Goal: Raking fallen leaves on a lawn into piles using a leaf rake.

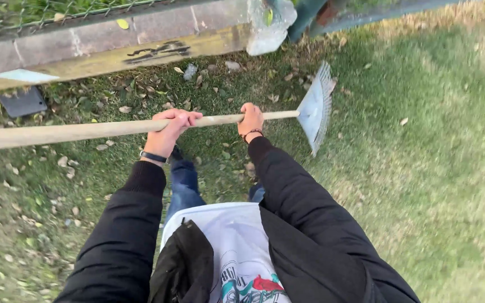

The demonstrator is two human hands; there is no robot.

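- Both hands are wrapping tight round the wooden rake handle (85, 131), left hand (169, 130) and right hand (251, 119) a short way apart.
- Beyond the right-hand grip, the metal rake head (316, 106) is hanging over grass (433, 146).
- Dry leaves (158, 90) are lying past the knuckles, before a concrete kerb (113, 45).

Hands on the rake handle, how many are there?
2. The left hand grips the wooden handle nearer its middle; the right hand grips it closer to the rake head.

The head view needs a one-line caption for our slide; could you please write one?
Both hands, left hand and right hand, grip a wooden-handled rake over leaf-strewn grass beside a concrete curb.
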